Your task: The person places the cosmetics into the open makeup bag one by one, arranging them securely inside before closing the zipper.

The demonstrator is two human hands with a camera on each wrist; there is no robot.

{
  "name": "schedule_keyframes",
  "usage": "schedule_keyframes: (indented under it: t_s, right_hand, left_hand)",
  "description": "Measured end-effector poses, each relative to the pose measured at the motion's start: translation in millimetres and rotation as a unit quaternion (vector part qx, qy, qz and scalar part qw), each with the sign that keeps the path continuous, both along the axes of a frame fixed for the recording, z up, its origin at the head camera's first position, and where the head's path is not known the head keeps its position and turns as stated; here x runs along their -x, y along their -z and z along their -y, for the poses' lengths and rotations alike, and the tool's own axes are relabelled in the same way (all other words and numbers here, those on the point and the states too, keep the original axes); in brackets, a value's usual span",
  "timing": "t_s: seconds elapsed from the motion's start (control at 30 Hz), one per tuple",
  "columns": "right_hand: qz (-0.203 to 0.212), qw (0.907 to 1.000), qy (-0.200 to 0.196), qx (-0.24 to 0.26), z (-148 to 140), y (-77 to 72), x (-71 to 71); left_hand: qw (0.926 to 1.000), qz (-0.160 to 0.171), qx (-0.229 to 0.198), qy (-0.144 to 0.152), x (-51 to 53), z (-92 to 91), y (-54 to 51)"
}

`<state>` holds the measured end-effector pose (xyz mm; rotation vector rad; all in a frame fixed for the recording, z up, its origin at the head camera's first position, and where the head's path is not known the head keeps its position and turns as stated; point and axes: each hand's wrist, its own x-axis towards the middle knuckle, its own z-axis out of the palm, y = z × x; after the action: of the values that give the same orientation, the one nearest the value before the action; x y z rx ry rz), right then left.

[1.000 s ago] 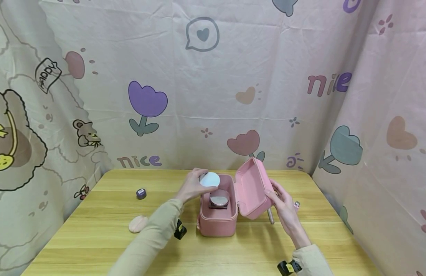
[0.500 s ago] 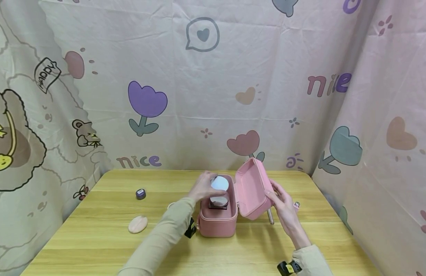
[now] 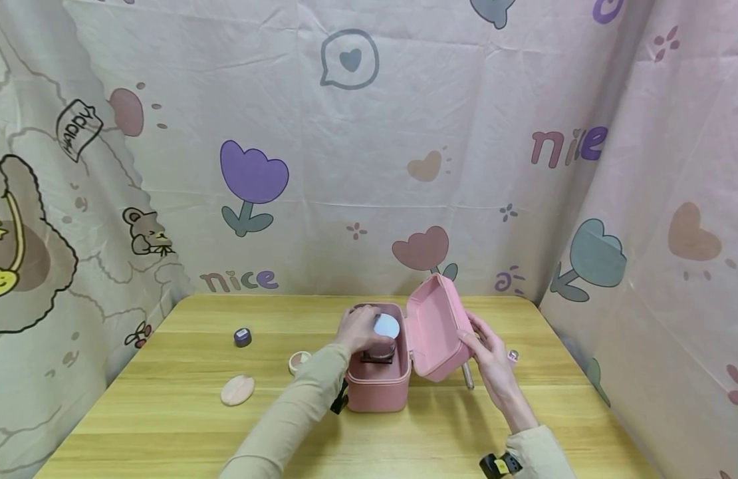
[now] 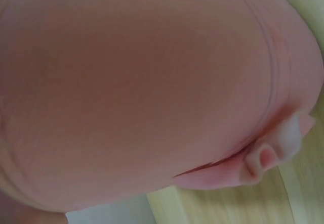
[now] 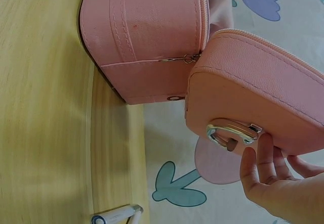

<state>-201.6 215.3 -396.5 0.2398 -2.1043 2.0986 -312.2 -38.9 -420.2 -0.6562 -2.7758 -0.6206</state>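
Note:
A pink zippered cosmetic case (image 3: 377,394) stands on the table with its lid (image 3: 437,332) swung out to the right. Inside it, my left hand (image 3: 358,329) grips a round container with a pale, flat top (image 3: 386,326). Beneath that hand, a dark flat square item (image 3: 377,360) lies on the case floor, partly covered. My right hand (image 3: 491,352) holds the lid's outer edge. In the right wrist view, its fingers (image 5: 266,155) curl at the lid near the strap handle (image 5: 233,130). The left wrist view is filled by the case's wall (image 4: 152,82).
On the left lie a small purple jar (image 3: 243,337), a pale oval puff (image 3: 237,390) and a round compact (image 3: 299,361) partly behind the left sleeve. Right of the case are a slim silvery stick (image 3: 467,375) and a small pink item (image 3: 513,357). A printed curtain (image 3: 345,166) hangs behind.
My left hand has moved right and down into the case with the round container, uncovering the compact on the table. The right hand and the lid have stayed put.

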Motion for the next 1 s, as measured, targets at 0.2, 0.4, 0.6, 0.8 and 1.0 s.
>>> schedule_keyframes:
  t_s: [0.2,0.4,0.6,0.8,1.0]
  right_hand:
    - [0.0,1.0,0.0,-0.001,0.4,0.0,-0.3]
    - [0.003,1.0,0.001,0.002,1.0,0.7,-0.7]
    - [0.002,1.0,0.001,0.003,0.9,0.9,-0.4]
    - [0.002,1.0,-0.001,0.001,0.1,1.2,-0.2]
    - [0.003,1.0,0.003,0.002,-0.7,1.3,-0.2]
  left_hand:
    - [0.9986,0.013,0.044,-0.029,-2.4,-4.1,-0.6]
    - [0.9979,0.014,0.052,-0.037,-3.3,-6.4,1.0]
    - [0.9981,-0.004,0.043,-0.043,-5.7,-7.6,-1.8]
    - [0.9989,0.003,0.02,-0.042,-6.6,-3.8,-2.0]
    - [0.9983,-0.004,-0.052,-0.028,-5.1,5.3,2.4]
